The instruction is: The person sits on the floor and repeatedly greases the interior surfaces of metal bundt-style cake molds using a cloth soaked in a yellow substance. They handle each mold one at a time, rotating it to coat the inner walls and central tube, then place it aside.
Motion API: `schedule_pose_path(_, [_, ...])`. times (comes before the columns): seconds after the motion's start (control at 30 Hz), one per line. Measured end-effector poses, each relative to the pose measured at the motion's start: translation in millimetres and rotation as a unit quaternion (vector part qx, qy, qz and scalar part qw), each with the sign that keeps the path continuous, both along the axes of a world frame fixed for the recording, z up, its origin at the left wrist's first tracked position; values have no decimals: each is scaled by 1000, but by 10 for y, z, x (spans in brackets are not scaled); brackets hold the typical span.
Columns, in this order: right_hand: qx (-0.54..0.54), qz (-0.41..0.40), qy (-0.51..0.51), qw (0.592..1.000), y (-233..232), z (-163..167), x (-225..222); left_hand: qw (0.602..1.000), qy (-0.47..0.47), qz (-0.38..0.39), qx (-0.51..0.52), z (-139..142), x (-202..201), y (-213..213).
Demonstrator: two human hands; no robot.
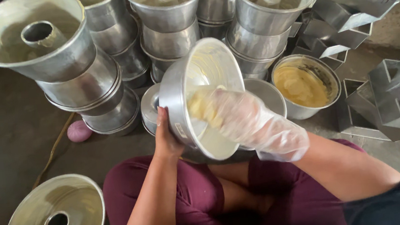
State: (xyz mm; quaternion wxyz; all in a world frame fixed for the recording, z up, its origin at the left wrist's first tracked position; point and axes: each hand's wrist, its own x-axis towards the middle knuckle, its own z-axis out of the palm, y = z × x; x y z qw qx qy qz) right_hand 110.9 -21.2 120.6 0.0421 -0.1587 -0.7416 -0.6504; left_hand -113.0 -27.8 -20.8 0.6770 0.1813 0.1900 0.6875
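A round metal cake pan (pixel 178 88) is tilted on its side above my lap, its opening facing right. My left hand (pixel 165 137), bare, grips its outer wall from behind. Inside the pan is my right hand (pixel 239 116), covered by a clear plastic glove smeared with yellow grease, the fingers pressed against the pan's inner surface. I sit cross-legged on the floor in maroon trousers.
Stacks of metal tube pans (pixel 82 84) rise at the back left and centre. A bowl of yellow grease (pixel 306 86) sits to the right. Angular metal moulds (pixel 391 95) lie far right. One tube pan (pixel 57 219) rests at lower left, with a pink ball (pixel 79 131) nearby.
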Motion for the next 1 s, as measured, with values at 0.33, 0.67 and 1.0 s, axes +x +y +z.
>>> schedule_pose_path(0.33, [-516,-33,181,836,8,333,-575,959,229,58,155,-54,7,-112])
schedule_pose_path(0.67, [-555,48,274,784,308,792,-149,906,339,-139,210,513,-43,-335])
schedule_pose_path(1.0, [-896,97,343,264,-85,94,-353,988,70,-111,-84,128,-120,-35])
